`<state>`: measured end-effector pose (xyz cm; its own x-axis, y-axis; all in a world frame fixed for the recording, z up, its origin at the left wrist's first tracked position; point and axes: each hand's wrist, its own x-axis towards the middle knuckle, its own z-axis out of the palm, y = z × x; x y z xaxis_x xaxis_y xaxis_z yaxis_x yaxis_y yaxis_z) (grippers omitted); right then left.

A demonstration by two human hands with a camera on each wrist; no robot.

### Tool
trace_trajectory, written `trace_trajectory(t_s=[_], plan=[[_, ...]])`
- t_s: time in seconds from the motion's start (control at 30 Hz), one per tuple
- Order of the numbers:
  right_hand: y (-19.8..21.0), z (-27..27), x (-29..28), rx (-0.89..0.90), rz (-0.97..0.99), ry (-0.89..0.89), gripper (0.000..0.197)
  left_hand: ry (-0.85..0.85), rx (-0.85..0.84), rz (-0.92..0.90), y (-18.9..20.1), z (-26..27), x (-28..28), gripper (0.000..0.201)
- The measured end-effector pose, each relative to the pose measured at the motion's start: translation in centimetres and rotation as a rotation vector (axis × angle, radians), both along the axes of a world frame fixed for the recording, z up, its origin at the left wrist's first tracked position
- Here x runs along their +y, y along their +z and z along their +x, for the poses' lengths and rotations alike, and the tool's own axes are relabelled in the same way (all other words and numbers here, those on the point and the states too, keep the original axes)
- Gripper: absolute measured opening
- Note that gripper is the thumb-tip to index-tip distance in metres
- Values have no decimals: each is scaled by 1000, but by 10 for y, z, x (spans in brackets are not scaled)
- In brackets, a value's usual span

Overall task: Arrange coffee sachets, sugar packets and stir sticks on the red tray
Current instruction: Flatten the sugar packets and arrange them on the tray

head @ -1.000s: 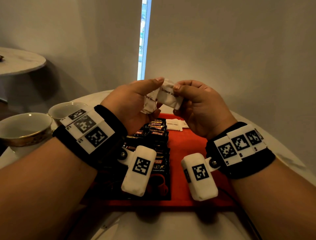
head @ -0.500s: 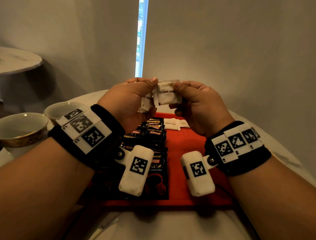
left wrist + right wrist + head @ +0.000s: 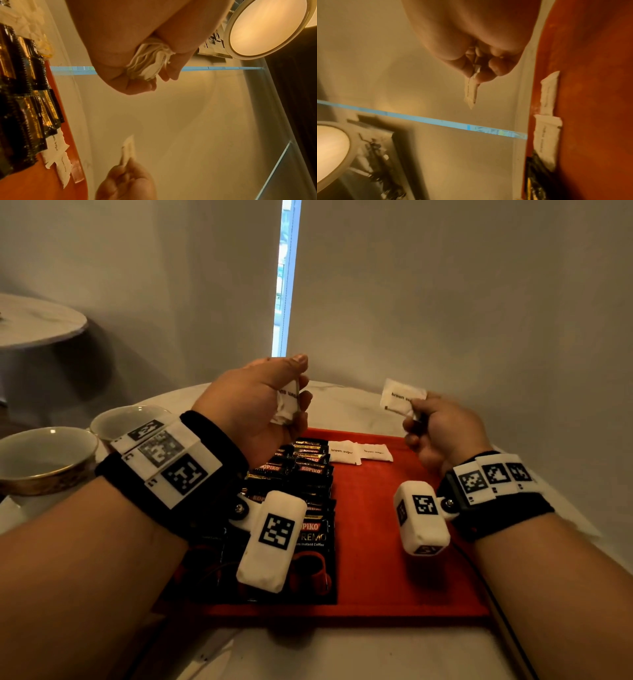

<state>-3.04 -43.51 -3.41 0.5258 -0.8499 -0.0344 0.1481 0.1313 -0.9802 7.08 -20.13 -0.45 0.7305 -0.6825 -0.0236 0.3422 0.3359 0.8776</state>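
Note:
The red tray (image 3: 383,542) lies on the white table before me. A row of black coffee sachets (image 3: 301,481) covers its left side, and two white sugar packets (image 3: 359,453) lie side by side at its far edge. My left hand (image 3: 260,402) hovers above the sachets and grips a bunch of sugar packets (image 3: 150,63). My right hand (image 3: 442,429) is raised over the tray's far right corner and pinches a single sugar packet (image 3: 400,398) by its lower edge. No stir sticks are in view.
Two white cups with gold rims (image 3: 44,460) stand on the table left of the tray. A second round table (image 3: 34,320) is at the far left. A wall stands close behind the table, with a bright window slit (image 3: 286,278).
The hands were together over the tray, both on the packets. The right hand has pulled one packet free and moved right; the left keeps the bunch.

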Motion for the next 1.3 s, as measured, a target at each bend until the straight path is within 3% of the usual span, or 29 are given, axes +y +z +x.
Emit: trace_trajectory(t_s=[0.07,0.27,0.53,1.3], plan=[[-13,1,-10,121,18,5,6,-8,15,-12,0,0,0,18],[-41,1,-20,269,110,110,11,-28,65,-20,2,-1,1,15],[-43,2,-16,317,110,165,29,12,92,-43,4,-8,0,12],[-45,4,-14,369,87,149,32,6,78,-26,2,-11,0,20]])
